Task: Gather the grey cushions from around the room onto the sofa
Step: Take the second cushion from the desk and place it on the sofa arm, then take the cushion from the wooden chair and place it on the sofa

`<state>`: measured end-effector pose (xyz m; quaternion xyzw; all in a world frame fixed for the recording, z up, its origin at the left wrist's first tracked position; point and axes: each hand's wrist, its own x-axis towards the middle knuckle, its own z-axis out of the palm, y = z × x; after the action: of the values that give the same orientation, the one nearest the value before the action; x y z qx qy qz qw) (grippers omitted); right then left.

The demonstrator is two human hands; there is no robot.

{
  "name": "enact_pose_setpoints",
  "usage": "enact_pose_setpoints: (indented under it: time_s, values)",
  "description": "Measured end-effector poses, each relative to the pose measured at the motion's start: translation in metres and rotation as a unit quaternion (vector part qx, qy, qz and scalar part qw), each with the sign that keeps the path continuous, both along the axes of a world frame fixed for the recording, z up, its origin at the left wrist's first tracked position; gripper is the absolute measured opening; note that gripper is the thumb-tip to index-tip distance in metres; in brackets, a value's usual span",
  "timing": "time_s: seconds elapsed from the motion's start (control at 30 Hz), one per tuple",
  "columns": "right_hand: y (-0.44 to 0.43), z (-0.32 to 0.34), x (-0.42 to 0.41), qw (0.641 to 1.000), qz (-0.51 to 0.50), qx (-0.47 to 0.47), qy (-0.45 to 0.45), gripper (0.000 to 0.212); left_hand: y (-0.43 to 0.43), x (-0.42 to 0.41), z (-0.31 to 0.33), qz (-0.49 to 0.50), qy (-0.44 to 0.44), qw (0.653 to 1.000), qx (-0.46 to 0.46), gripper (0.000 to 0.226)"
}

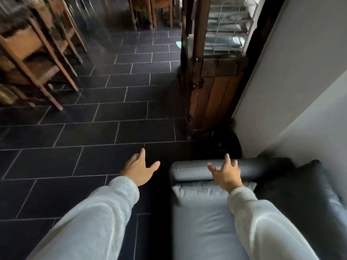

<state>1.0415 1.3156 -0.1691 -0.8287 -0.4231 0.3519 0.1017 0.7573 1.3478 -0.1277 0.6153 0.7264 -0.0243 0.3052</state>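
Observation:
The grey sofa [199, 222] fills the lower right, with a rolled armrest [189, 168] at its near end and a dark back cushion [309, 184] against the wall. My right hand [225, 175] hovers over the armrest, fingers spread, holding nothing. Over the dark tiled floor, left of the sofa, my left hand [139, 169] is also spread and holds nothing. Both arms wear light grey sleeves. I see no loose grey cushion on the floor here.
Wooden chairs [37, 53] stand at the upper left, more chair legs [150, 14] at the top. A wooden cabinet with a glass door [212, 77] stands beside the grey wall [293, 81]. Dark floor tiles [93, 128] stretch between them.

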Motion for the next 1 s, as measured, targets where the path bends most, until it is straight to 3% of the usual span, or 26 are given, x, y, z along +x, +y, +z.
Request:
enact_pose_setpoints:
  time_s: [0.13, 0.37, 0.6, 0.77, 1.0]
  values:
    - [0.05, 0.101, -0.078, 0.989, 0.139, 0.022, -0.04, 0.091, 0.017, -0.075, 0.098, 0.004, 0.076, 0.994, 0.08, 0.086]
    - [0.135, 0.293, -0.268, 0.944, 0.277, 0.146, -0.106, 0.097, 0.056, -0.263, 0.273, 0.078, 0.142, 0.975, 0.151, 0.086]
    - [0.207, 0.415, -0.495, 0.891, 0.377, 0.195, -0.161, 0.098, 0.075, -0.473, 0.364, 0.169, 0.151, 0.955, 0.191, 0.086]
    - [0.234, 0.449, -0.674, 0.859, 0.438, 0.216, -0.153, 0.099, 0.071, -0.616, 0.395, 0.222, 0.172, 0.944, 0.176, 0.087]
    - [0.243, 0.431, -0.893, 0.783, 0.564, 0.223, -0.139, 0.101, 0.07, -0.782, 0.386, 0.294, 0.198, 0.925, 0.136, 0.09]
